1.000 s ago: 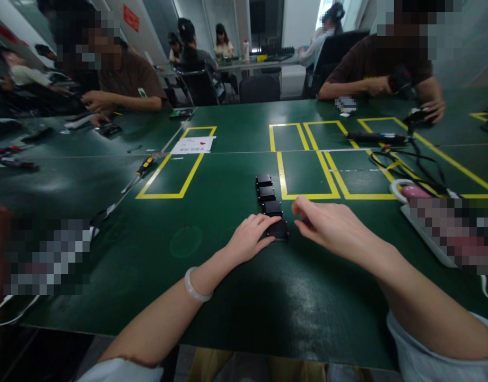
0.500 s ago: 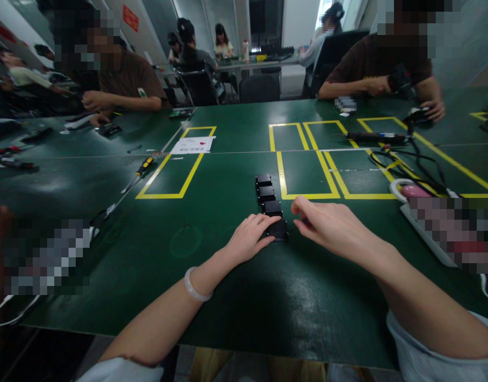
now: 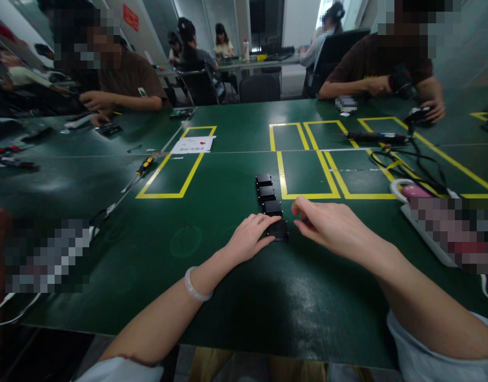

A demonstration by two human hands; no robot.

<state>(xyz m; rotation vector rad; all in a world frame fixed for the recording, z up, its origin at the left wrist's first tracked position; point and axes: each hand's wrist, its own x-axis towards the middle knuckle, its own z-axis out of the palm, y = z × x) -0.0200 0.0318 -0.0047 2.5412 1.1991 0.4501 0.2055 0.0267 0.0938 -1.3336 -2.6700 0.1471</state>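
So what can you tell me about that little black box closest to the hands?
The nearest black box is small, squarish and flat, and looks like dull plastic. It lies flat on the green table, at the near end of a straight row of four like it. The left hand rests its fingertips on its left edge. The right hand sits close on its right; whether it touches is unclear.

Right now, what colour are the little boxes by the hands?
Black boxes, clearest in the head view.
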